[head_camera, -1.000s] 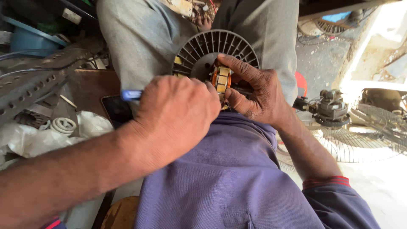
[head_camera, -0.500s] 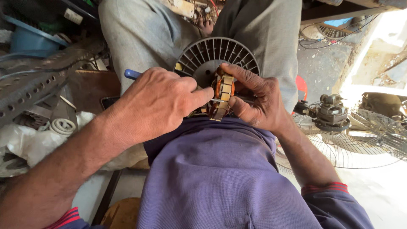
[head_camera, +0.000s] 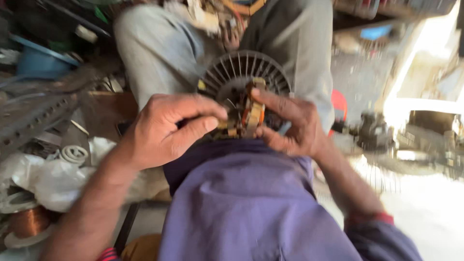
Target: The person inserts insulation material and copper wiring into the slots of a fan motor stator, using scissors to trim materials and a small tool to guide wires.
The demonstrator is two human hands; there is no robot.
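Both hands grip a copper-wound stator (head_camera: 247, 112): the left hand (head_camera: 166, 128) closed on its left, the right hand (head_camera: 290, 123) pinching its right. A ribbed grey fan housing (head_camera: 241, 72) sits just behind; a wire spool (head_camera: 26, 222) lies near left.

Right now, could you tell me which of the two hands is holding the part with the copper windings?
The right hand: its fingers wrap around the wound stator, while the left hand only pinches beside it.

Blue-handled tool no longer visible behind left hand (head_camera: 162, 130).

Layout around the motor core (head_camera: 246, 113)

Finned housing (head_camera: 241, 72) behind it; left hand (head_camera: 166, 128) left, right hand (head_camera: 290, 123) right; wire spool (head_camera: 26, 222) far left, nearer the camera.
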